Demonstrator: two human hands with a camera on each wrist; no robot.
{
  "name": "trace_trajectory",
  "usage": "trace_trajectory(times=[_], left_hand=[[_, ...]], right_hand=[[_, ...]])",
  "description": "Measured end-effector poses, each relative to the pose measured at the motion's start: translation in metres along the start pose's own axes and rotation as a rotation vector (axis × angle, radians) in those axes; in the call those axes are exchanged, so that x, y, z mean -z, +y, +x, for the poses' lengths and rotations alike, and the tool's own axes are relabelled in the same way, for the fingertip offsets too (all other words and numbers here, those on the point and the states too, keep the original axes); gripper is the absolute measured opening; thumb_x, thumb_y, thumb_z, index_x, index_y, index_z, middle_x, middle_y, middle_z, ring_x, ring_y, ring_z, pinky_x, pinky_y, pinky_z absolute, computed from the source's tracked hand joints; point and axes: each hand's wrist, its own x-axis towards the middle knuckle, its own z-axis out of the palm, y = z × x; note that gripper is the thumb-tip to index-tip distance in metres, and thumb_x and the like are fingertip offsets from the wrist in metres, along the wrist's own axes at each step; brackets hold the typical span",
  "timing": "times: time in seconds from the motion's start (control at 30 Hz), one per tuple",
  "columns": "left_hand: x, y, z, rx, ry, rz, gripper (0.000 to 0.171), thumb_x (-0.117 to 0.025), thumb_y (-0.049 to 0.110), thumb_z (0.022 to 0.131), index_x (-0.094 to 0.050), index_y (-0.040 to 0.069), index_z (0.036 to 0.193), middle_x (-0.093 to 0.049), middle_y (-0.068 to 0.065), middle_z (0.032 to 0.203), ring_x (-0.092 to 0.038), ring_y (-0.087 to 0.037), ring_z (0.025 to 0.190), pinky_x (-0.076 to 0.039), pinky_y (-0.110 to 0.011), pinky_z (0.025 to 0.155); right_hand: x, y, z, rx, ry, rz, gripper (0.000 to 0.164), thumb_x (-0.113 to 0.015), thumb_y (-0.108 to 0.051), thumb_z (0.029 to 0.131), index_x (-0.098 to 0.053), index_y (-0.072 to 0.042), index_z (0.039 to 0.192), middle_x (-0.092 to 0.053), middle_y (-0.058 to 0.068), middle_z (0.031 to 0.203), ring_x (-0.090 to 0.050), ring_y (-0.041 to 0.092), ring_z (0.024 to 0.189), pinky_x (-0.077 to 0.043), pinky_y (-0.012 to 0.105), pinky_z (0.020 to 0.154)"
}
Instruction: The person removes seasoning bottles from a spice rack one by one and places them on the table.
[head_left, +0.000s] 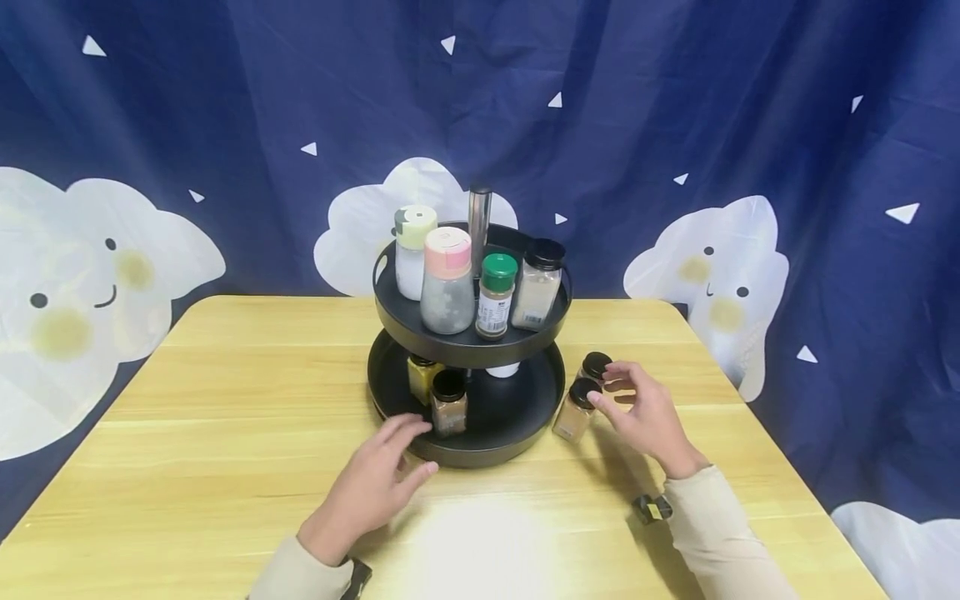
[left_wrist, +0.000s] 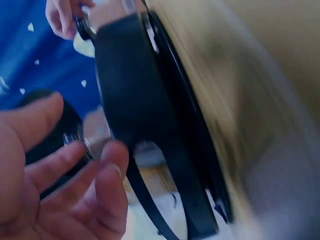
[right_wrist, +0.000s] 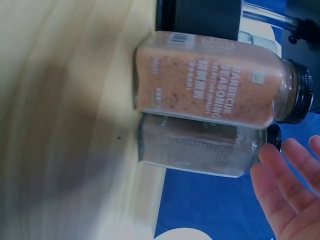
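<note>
At the right of the black two-tier rack (head_left: 480,454) stand a barbecue seasoning jar (head_left: 573,419) and a second black-capped jar (head_left: 596,367), side by side on the table. My right hand (head_left: 651,417) is at their caps, its fingers loosely spread and not wrapped round either; whether the fingertips touch is unclear. In the right wrist view the seasoning jar (right_wrist: 210,82) shows orange-brown contents. My left hand (head_left: 367,487) hovers by the lower tier's front left rim, fingers relaxed, holding nothing. Closest to it is a brown spice jar (head_left: 450,410), with a yellow-filled jar (head_left: 422,379) behind.
The upper tier carries a pink-capped shaker (head_left: 447,287), a pale-green-capped shaker (head_left: 411,258), a green-capped bottle (head_left: 495,304), a black-capped jar (head_left: 537,287) and a tall dark cylinder (head_left: 478,229). A white item (head_left: 502,370) shows on the lower tier. Behind the wooden table (head_left: 247,400) hangs a blue curtain (head_left: 600,125).
</note>
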Motion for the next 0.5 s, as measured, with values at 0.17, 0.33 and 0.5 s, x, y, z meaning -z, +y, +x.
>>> trace_trajectory(times=[0.17,0.33,0.5], left_hand=[[-0.006,0.010,-0.003,-0.075,-0.195,-0.064,0.056,-0.070,0.025,0.086,-0.049,0.003,0.133,-0.046,-0.015,0.141,-0.050,-0.002,0.065,-0.052,-0.029,0.068],[-0.008,0.010,-0.005,-0.052,-0.331,-0.083,0.062,-0.066,0.029,0.088,-0.041,0.003,0.139,-0.039,-0.016,0.148,-0.060,-0.013,0.094,-0.048,-0.044,0.095],[-0.007,0.009,-0.005,-0.018,-0.334,-0.082,0.063,-0.066,0.031,0.088,-0.041,0.003,0.139,-0.041,-0.018,0.145,-0.043,-0.034,0.128,-0.039,-0.054,0.105]], right_hand=[[0.001,-0.001,0.003,0.039,0.051,-0.003,0.036,-0.075,-0.005,0.078,-0.057,0.006,0.107,-0.067,0.021,0.094,-0.066,0.034,0.080,-0.059,0.052,0.062],[0.001,-0.009,0.008,0.084,0.100,-0.003,0.030,-0.075,0.001,0.076,-0.060,0.006,0.101,-0.068,0.022,0.091,-0.067,0.033,0.078,-0.060,0.046,0.059],[0.003,-0.022,0.013,0.134,0.133,-0.016,0.025,-0.072,0.008,0.074,-0.060,0.007,0.096,-0.068,0.021,0.088,-0.068,0.029,0.073,-0.059,0.025,0.059]])
